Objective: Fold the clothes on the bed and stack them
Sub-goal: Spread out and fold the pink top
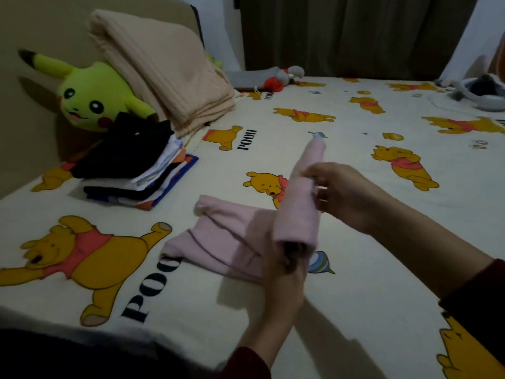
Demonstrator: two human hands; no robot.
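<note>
- The right hand (341, 195) pinches the far part of a pink garment (297, 203), thumb and fingers closed over the folded edge, which looks like a way to keep the layers from sliding apart.
- The left hand (284, 272) grips the near end of that same lifted fold from below; the frame blurs there, so how its fingers lie I cannot tell exactly.
- Between the two hands the raised part forms a long narrow band, its long axis running from the left hand away toward the far side of the bed, the tip pointing away from the person and slightly up.
- The rest of the pink garment lies flat on the bed sheet (355, 310) just left of the left hand, spread toward the left; I judge the held band is being carried over it as the next fold.
- Farther left of the hands and beyond them sits a stack of folded clothes (136, 170), dark pieces on top, well apart from the pink one; that is likely where it goes.
- Behind the stack lean a yellow plush toy (90, 102) and a folded beige blanket (164, 75).
</note>
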